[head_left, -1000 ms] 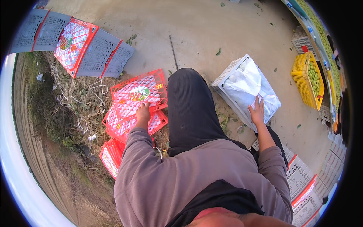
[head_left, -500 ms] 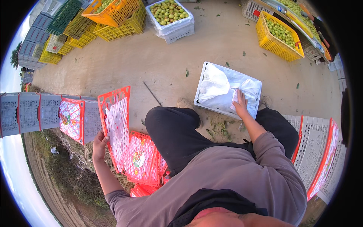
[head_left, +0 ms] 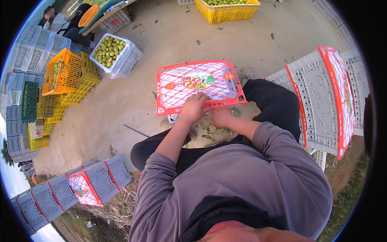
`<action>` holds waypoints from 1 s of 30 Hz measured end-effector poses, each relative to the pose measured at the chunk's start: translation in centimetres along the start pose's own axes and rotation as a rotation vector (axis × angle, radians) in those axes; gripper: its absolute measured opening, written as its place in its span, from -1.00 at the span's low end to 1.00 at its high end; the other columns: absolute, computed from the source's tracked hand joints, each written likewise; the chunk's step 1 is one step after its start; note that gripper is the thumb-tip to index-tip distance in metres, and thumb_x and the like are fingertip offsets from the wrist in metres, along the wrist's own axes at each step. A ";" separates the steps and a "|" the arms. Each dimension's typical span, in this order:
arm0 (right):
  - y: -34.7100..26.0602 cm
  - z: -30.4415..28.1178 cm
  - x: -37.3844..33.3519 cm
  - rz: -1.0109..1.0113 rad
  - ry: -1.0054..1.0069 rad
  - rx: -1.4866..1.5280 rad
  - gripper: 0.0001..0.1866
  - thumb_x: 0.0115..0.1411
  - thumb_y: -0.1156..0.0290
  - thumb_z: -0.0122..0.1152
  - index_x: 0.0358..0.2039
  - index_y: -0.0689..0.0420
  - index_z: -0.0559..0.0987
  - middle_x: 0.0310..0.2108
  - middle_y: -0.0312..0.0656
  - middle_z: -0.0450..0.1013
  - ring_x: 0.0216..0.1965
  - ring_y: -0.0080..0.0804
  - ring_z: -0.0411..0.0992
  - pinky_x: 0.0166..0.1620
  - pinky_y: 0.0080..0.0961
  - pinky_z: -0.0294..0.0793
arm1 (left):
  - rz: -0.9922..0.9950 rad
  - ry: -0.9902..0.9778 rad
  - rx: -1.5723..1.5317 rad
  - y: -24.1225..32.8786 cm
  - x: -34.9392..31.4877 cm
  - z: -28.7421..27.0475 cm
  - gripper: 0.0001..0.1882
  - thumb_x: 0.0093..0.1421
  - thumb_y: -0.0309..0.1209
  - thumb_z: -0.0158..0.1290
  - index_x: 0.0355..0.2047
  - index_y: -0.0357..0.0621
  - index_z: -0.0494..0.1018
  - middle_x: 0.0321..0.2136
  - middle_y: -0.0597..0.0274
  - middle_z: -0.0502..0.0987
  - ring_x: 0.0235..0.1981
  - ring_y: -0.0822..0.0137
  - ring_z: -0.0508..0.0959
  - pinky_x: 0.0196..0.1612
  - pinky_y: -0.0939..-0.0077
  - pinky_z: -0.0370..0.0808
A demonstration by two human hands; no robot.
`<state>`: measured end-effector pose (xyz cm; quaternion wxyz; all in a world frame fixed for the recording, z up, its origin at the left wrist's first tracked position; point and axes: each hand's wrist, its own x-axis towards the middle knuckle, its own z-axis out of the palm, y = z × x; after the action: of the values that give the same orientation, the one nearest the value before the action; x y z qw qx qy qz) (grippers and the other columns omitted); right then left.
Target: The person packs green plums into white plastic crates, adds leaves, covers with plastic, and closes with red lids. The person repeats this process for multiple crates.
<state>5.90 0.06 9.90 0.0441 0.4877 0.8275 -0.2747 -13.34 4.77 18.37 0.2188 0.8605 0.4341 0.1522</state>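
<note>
A red lattice crate lid point(head_left: 169, 103) lies over a crate on the ground in front of me; it has a white backing and a printed oval in its middle. Only a little of the pale crate point(head_left: 173, 118) shows below the lid's near edge. My left hand point(head_left: 195, 107) is on the near part of the lid, its fingers bent over the top and its thumb by the rim. Just right of it, my right hand point(head_left: 221, 117) is closed at the near rim, with its fingertips partly hidden there.
Grey crates with red lids point(head_left: 318, 101) stand close on my right. A row of grey crates point(head_left: 86, 187) runs at lower left. Crates of green fruit point(head_left: 111, 52) and a yellow crate point(head_left: 225, 12) stand farther off. A thin rod point(head_left: 136, 130) lies on the ground. A person point(head_left: 60, 22) sits far left.
The red lid has come from my left side onto the crate and hides the white wrapping. My left hand has moved right with it; my right hand has left the wrapping. The view has turned.
</note>
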 end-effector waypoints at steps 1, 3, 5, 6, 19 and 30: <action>-1.0 0.1 -2.4 -0.110 0.092 -0.187 -0.31 0.10 0.21 0.21 0.20 0.32 0.40 0.29 0.26 0.24 0.39 0.16 0.13 0.39 0.02 0.14 | 0.012 -0.001 0.001 0.1 0.3 2.3 -0.47 -0.02 -0.31 0.38 -0.01 -0.09 0.52 -0.02 0.16 0.53 -0.01 0.07 0.55 0.01 0.16 0.53; -2.4 -0.3 -5.9 -0.291 0.046 -0.320 -0.39 0.10 0.24 0.19 0.17 0.23 0.46 0.20 0.13 0.36 0.20 0.07 0.39 0.21 -0.02 0.39 | -0.057 -0.113 0.015 0.7 0.1 5.5 -0.43 -0.01 -0.27 0.37 0.03 -0.09 0.50 0.01 0.16 0.51 0.02 0.08 0.54 0.02 0.14 0.53; -2.2 -2.4 -6.9 -0.338 -0.128 -0.018 -0.43 0.11 0.27 0.17 0.16 0.15 0.49 0.08 0.06 0.46 0.08 0.03 0.47 0.09 -0.04 0.47 | -0.096 -0.133 0.088 1.6 -0.3 6.5 -0.38 0.01 -0.26 0.35 0.09 -0.09 0.46 0.04 0.15 0.50 0.04 0.07 0.53 0.03 0.14 0.53; -2.0 -3.8 -7.0 -0.347 -0.254 0.128 -0.45 0.12 0.28 0.16 0.16 0.10 0.50 0.02 0.03 0.50 0.01 0.01 0.52 0.03 -0.06 0.51 | -0.159 -0.193 0.150 2.1 -0.4 6.3 -0.36 0.02 -0.25 0.35 0.12 -0.09 0.44 0.05 0.14 0.49 0.04 0.07 0.52 0.03 0.13 0.53; 15.9 -13.1 13.6 0.051 0.470 -0.187 -0.42 0.30 -0.02 0.10 0.24 0.00 0.48 0.22 0.01 0.41 0.22 0.00 0.38 0.34 -0.01 0.16 | -0.374 -0.012 0.404 -16.3 10.5 -3.7 -0.44 0.33 0.02 0.05 0.29 0.20 0.38 0.27 0.27 0.42 0.32 0.08 0.34 0.39 -0.11 0.15; 18.4 -10.2 19.9 0.200 0.305 0.071 -0.60 0.28 -0.02 0.09 -0.31 0.02 0.70 -0.24 -0.09 0.58 -0.08 -0.07 0.53 0.04 -0.12 0.44 | -0.754 -0.188 0.084 -24.1 10.0 1.1 -0.48 0.33 0.18 -0.05 -0.06 0.09 0.62 -0.04 0.28 0.59 0.12 0.12 0.45 0.23 0.11 0.36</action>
<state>12.86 27.59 4.10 -0.0720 0.6047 0.7618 -0.2210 -23.49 25.32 5.86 0.2628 0.6590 0.7038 -0.0366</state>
